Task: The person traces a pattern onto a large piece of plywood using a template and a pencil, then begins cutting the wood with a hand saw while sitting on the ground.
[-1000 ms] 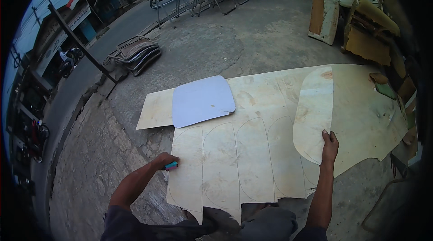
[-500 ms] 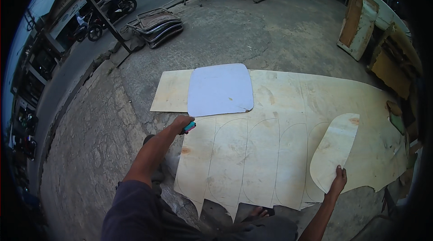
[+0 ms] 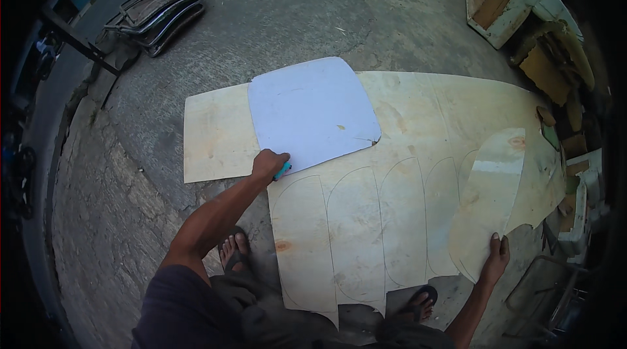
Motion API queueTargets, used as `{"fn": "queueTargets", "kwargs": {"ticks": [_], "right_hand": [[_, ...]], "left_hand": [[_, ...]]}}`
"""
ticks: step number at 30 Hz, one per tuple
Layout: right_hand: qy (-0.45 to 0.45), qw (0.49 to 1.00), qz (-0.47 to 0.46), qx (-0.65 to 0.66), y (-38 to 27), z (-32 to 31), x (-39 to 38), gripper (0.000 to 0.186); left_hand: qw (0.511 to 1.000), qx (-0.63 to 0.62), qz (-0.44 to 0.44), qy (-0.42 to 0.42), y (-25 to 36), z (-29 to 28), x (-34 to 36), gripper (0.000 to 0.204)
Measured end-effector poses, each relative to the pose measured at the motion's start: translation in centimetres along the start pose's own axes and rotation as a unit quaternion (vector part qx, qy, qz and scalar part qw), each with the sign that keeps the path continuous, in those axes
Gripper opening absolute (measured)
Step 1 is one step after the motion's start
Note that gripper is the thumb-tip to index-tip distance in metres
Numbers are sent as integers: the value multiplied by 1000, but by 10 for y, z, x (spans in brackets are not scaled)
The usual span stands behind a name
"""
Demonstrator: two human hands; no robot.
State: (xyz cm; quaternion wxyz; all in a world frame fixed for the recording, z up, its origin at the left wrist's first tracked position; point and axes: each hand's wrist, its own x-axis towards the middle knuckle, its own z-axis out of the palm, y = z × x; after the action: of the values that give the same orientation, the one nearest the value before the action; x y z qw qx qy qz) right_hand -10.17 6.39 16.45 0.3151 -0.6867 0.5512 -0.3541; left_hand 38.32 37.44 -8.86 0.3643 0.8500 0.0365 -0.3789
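My left hand (image 3: 270, 165) is closed around a small teal tool (image 3: 282, 170), its exact kind hidden by the fingers. That hand is at the near left corner of a pale bluish-white panel (image 3: 313, 111) with rounded corners. Beneath the panel spreads a large thin plywood sheet (image 3: 356, 225), marked with a row of curved pencil outlines. My right hand (image 3: 496, 259) grips the lower edge of a cut plywood piece (image 3: 486, 195), rounded along one side and straight along the other. This piece overlaps the right part of the sheet, tilted a little.
Stacked dark chair-like frames (image 3: 157, 19) lie on the concrete at the far left, near a leaning metal post (image 3: 78, 42). Worn wooden and foam parts (image 3: 548, 65) stand at the far right. A metal frame (image 3: 548, 293) is at the near right. My sandalled feet (image 3: 235, 251) are by the sheet's near edge.
The view has tipped downward and turned somewhat. My left hand has come to the panel's near left corner, and the panel sits more slanted. My right hand still holds the cut piece.
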Motion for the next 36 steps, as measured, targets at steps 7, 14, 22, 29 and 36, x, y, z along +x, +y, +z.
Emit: {"fn": "queueTargets", "kwargs": {"ticks": [7,14,22,29,36], "right_hand": [[79,993,-37,-79,-113,-8,-124,30],[57,981,26,-183,-145,-50,-230,38],[54,996,-1,-66,-183,40,-202,42],[-56,976,92,191,-140,303,-230,26],[-414,910,-3,16,-135,425,-364,35]], "left_hand": [[936,315,136,85,68,-40,21,96],[983,68,160,50,17,-46,41,74],[846,-53,320,-424,55,-7,-44,69],[745,-309,219,-549,-67,-64,-103,83],[931,-324,7,-167,-171,-177,6,32]]}}
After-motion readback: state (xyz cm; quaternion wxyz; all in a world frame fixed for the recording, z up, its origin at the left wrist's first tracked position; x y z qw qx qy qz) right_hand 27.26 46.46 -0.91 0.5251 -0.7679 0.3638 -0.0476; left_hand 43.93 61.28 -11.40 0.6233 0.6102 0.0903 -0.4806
